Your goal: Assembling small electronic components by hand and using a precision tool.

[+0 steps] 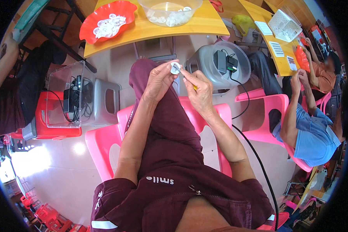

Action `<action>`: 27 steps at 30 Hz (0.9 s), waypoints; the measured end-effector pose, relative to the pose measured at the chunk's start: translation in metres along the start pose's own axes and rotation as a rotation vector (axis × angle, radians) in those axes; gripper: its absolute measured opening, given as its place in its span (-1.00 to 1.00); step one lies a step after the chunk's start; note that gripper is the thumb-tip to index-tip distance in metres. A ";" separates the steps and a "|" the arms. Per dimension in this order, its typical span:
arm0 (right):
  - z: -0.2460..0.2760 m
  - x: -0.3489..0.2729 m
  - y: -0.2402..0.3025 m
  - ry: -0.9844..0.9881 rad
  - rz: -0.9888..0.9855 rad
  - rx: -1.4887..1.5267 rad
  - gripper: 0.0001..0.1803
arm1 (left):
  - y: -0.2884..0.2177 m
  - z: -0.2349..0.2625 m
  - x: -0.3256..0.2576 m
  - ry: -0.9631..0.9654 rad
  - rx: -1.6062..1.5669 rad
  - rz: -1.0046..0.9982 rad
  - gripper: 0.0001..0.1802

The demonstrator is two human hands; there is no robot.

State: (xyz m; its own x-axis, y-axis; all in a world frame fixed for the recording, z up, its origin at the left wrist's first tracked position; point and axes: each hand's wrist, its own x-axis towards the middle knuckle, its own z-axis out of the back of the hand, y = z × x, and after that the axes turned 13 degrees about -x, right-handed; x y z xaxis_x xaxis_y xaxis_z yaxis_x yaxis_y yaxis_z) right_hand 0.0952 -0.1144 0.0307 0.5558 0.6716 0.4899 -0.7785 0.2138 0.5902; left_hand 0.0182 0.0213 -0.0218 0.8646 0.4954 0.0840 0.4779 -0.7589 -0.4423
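My left hand (157, 83) pinches a small round white plastic piece (175, 67) between thumb and fingertips, above my lap. From the right, my right hand (199, 91) grips a slim hand tool with a yellow handle (195, 87), mostly covered by the fingers. Its thin metal tip meets the face of the white piece; the exact kind of tool is not clear. Beyond my hands, a red wavy-edged dish (88, 24) holds a heap of small white plastic parts (110, 26). Beside it, a clear bowl (195, 4) contains more white pieces.
The dish and bowl stand on a yellow wooden table (150, 29). Right of my knees, a clear round tub (241, 65) with black power adapters rests on a grey stool; a black cable runs from it. At left is a clear box (58, 116) of cables. Co-workers sit on both sides.
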 end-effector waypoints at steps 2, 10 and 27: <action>0.001 0.000 0.000 0.002 0.000 -0.004 -0.66 | 0.000 0.000 0.000 -0.002 0.010 0.009 -0.61; 0.000 0.001 -0.003 0.017 0.012 0.038 -0.62 | -0.002 -0.005 -0.001 -0.026 -0.003 0.014 -0.67; 0.003 0.003 -0.008 0.070 0.031 0.046 -0.62 | -0.008 -0.003 -0.001 -0.028 0.008 0.070 -0.68</action>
State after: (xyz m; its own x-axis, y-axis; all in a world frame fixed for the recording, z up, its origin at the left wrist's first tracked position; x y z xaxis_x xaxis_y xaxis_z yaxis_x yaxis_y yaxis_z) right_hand 0.1038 -0.1159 0.0298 0.5087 0.7259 0.4630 -0.7797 0.1602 0.6053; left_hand 0.0134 0.0260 -0.0158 0.8912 0.4527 0.0279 0.4148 -0.7888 -0.4536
